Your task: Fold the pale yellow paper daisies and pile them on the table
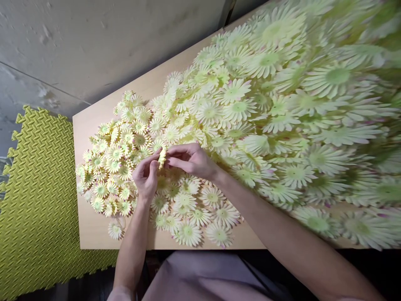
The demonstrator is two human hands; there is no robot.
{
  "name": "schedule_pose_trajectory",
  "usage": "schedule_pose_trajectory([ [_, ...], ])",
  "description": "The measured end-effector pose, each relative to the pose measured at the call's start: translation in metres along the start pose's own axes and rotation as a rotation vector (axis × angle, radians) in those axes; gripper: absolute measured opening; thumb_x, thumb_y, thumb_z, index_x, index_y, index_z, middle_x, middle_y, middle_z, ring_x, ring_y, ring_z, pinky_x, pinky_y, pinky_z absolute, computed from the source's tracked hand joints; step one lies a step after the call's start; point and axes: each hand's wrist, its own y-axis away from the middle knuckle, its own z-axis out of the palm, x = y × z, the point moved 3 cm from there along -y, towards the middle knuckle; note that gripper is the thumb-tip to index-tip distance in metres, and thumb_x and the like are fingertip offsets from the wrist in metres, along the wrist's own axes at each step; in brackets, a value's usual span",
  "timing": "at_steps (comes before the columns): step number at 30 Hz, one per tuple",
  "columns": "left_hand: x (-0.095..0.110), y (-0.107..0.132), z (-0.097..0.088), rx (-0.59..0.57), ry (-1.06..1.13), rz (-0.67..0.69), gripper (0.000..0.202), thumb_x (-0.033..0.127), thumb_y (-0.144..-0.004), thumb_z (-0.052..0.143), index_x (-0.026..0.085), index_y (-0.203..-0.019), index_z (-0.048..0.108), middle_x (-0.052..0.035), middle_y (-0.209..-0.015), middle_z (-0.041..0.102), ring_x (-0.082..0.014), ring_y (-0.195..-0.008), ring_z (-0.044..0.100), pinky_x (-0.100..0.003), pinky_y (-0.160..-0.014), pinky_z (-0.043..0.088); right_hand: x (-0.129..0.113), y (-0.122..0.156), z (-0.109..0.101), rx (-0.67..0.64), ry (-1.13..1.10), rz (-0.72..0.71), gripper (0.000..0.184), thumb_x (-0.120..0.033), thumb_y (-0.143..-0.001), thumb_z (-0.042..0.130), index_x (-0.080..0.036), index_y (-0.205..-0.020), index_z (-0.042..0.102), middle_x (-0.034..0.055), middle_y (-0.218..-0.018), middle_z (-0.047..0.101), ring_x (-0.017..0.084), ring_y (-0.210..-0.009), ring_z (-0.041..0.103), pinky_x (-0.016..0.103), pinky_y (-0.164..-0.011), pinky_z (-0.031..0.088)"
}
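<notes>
Both hands meet over a wooden table covered with pale yellow-green artificial daisy heads. Between them is one small yellow flower piece. My left hand pinches it from the left with fingertips closed. My right hand grips it from the right, fingers pressed together. Under the hands lies a spread of flat daisy heads. Smaller daisy heads are heaped just left of the hands.
A big mound of larger daisy heads fills the right and back of the table, blurred near the camera. A green foam floor mat lies left of the table. Grey concrete floor is beyond.
</notes>
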Motion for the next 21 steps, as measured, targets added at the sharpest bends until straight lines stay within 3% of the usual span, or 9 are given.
schedule_pose_trajectory([
  [6, 0.0, -0.004, 0.0, -0.002, -0.022, -0.112, 0.023, 0.031, -0.085, 0.07, 0.026, -0.108, 0.075, -0.008, -0.117, 0.074, -0.0197, -0.108, 0.071, -0.036, -0.09, 0.061, 0.001, 0.0, 0.001, -0.02, 0.117, -0.05, 0.012, -0.023, -0.084, 0.062, -0.017, -0.074, 0.067, 0.0035, -0.076, 0.066, 0.016, -0.069, 0.063, 0.027, -0.056, 0.05],
  [12, -0.002, -0.002, -0.001, 0.034, -0.062, -0.041, 0.025, 0.026, -0.08, 0.076, 0.026, -0.104, 0.076, -0.008, -0.121, 0.072, -0.0203, -0.113, 0.068, -0.036, -0.09, 0.062, 0.002, 0.0, 0.001, 0.0, 0.2, -0.095, 0.01, -0.022, -0.085, 0.061, -0.017, -0.081, 0.069, 0.0049, -0.083, 0.07, 0.016, -0.072, 0.066, 0.027, -0.059, 0.052],
  [18, -0.009, -0.002, 0.003, 0.018, 0.078, -0.263, 0.026, 0.035, -0.085, 0.07, 0.024, -0.109, 0.072, -0.0091, -0.116, 0.074, -0.0193, -0.11, 0.07, -0.034, -0.094, 0.058, 0.003, 0.0, 0.003, -0.017, 0.211, -0.069, 0.013, -0.026, -0.086, 0.062, -0.017, -0.08, 0.07, 0.0037, -0.074, 0.07, 0.015, -0.064, 0.064, 0.027, -0.056, 0.051],
  [21, -0.011, -0.003, 0.004, -0.029, 0.069, -0.315, 0.023, 0.039, -0.087, 0.067, 0.022, -0.1, 0.075, -0.009, -0.116, 0.075, -0.0191, -0.111, 0.069, -0.031, -0.097, 0.055, 0.001, 0.0, 0.004, -0.015, 0.234, -0.103, 0.013, -0.026, -0.086, 0.062, -0.017, -0.08, 0.069, 0.0043, -0.076, 0.071, 0.015, -0.065, 0.064, 0.027, -0.057, 0.052],
])
